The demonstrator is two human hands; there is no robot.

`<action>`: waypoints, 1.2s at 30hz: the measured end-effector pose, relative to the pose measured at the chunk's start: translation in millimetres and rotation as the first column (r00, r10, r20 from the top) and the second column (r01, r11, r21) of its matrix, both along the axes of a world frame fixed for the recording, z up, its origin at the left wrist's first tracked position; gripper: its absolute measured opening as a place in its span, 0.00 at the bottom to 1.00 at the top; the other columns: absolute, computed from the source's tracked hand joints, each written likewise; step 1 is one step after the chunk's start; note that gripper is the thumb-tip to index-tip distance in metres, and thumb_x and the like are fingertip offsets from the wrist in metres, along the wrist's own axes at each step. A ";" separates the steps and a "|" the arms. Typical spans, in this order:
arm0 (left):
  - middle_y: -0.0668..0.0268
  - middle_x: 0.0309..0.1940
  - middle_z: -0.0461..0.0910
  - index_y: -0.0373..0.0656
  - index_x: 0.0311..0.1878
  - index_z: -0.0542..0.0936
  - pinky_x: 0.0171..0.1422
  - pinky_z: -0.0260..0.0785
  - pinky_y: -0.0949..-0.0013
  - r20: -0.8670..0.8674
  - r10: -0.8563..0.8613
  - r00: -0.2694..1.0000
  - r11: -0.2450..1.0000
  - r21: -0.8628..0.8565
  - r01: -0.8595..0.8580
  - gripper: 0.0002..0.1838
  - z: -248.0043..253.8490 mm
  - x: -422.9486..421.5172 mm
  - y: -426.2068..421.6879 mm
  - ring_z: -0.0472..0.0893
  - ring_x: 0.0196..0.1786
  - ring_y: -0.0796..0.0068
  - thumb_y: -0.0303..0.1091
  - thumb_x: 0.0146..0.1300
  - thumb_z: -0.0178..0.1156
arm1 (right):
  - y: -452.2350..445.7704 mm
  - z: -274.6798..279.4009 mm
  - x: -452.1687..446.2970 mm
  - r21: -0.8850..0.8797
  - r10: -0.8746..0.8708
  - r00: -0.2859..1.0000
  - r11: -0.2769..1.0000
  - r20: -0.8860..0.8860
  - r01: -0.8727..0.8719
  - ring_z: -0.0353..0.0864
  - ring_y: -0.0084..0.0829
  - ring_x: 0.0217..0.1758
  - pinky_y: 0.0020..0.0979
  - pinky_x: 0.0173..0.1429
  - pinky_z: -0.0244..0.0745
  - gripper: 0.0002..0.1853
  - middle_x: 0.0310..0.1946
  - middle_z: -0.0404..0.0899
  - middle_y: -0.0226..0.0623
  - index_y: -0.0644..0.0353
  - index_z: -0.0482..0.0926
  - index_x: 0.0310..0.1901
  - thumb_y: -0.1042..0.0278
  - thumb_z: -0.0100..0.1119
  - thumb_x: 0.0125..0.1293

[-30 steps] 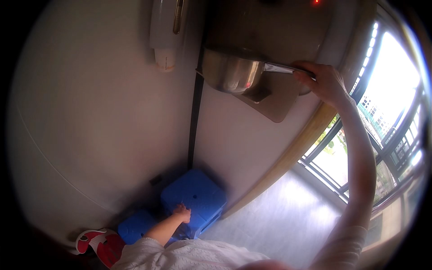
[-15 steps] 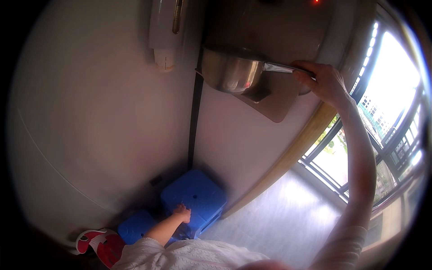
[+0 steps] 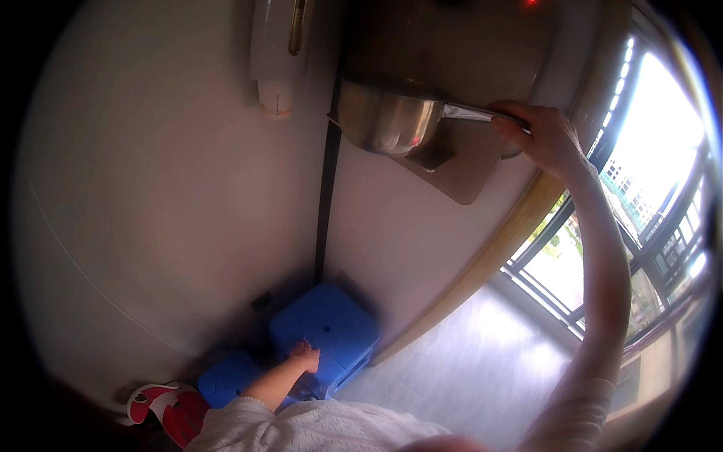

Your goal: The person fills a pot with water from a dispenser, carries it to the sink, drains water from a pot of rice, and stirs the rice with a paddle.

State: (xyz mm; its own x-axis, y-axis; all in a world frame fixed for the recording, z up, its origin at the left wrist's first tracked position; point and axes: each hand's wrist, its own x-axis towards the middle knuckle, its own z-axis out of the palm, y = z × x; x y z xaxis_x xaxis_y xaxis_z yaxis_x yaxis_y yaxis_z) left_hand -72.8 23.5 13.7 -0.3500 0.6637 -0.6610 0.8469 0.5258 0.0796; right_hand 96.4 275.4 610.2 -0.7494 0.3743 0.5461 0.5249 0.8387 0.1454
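Note:
My right hand [image 3: 544, 135] is closed round the handle of a stainless steel saucepan [image 3: 388, 120]. The pan hangs level by the wall, in front of a dark wall-mounted unit [image 3: 482, 49] and over a flat, tray-like plate [image 3: 463, 177] that juts out from it. What is inside the pan is out of sight. Low down, my left hand [image 3: 305, 357] hangs with its fingers curled in, and nothing shows in it. From this angle it overlaps a blue plastic stool [image 3: 327, 320]; whether it touches the stool, I cannot tell.
A white dispenser [image 3: 277, 56] is fixed to the left wall. A smaller blue stool [image 3: 226, 377] and a red-and-white item [image 3: 169, 410] are at lower left. A red light [image 3: 532, 2] glows on the dark unit. A window [image 3: 640, 166] is at the right, beyond a wooden edge [image 3: 489, 256].
Almost nothing differs. The saucepan and my right hand have shifted very slightly; my left hand stays where it was.

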 end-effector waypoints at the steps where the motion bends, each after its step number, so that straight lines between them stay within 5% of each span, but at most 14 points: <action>1: 0.47 0.72 0.47 0.52 0.70 0.59 0.69 0.57 0.49 -0.003 -0.003 1.000 1.000 0.001 0.003 0.34 -0.6 -0.3 -0.2 0.52 0.72 0.43 0.39 0.59 0.53 | -0.3 -0.1 -0.2 -0.006 -0.001 1.000 1.000 0.000 0.001 0.83 0.35 0.40 0.33 0.46 0.75 0.19 0.36 0.84 0.34 0.46 0.79 0.52 0.48 0.54 0.64; 36: 0.48 0.73 0.44 0.55 0.69 0.61 0.71 0.54 0.49 -0.017 -0.022 1.000 0.999 -0.023 0.022 0.32 -10.4 -5.5 -3.1 0.51 0.73 0.43 0.40 0.59 0.53 | 1.0 -16.3 -0.8 0.052 0.061 0.997 0.997 -0.046 -0.058 0.83 0.37 0.34 0.38 0.42 0.76 0.20 0.27 0.83 0.33 0.42 0.80 0.48 0.41 0.52 0.63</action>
State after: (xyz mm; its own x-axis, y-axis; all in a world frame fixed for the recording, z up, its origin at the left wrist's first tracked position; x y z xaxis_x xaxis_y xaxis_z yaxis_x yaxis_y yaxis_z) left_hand -78.3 20.3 3.3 -0.3466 0.6559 -0.6705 0.8594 0.5085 0.0532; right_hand 95.6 276.5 593.9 -0.7423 0.3005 0.5988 0.4815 0.8608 0.1648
